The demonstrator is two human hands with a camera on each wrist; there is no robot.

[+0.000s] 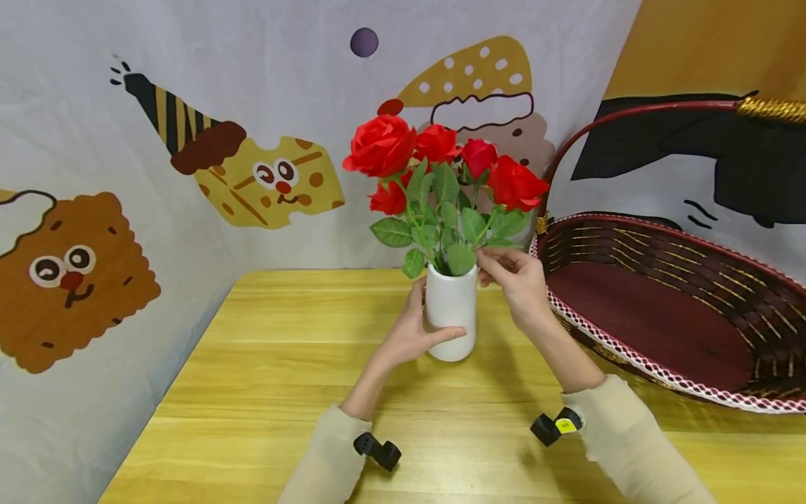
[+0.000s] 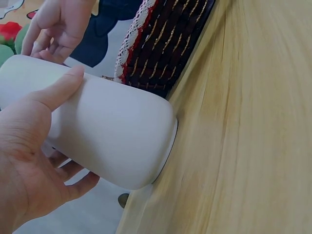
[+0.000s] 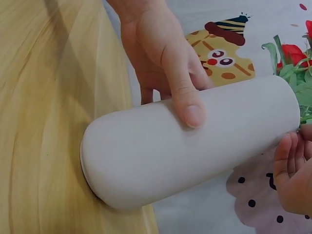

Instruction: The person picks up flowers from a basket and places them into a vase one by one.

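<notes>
A white vase (image 1: 450, 308) stands upright on the wooden table, holding several red roses (image 1: 380, 145) with green leaves (image 1: 446, 183). My left hand (image 1: 411, 332) grips the vase from the left; in the left wrist view its thumb (image 2: 66, 87) lies across the near side, with the other fingers behind. At the vase's rim on the right, my right hand (image 1: 521, 281) has its thumb and forefinger together at a rose stem. In the right wrist view that hand (image 3: 296, 180) is partly cut off at the edge, and its fingertips are beside the rim.
A dark red woven basket (image 1: 648, 318) with a tall handle (image 1: 636, 109) sits on the right, close to my right forearm. Behind the wooden table (image 1: 252, 392) hangs a pale cloth (image 1: 283, 63) printed with cartoon sweets.
</notes>
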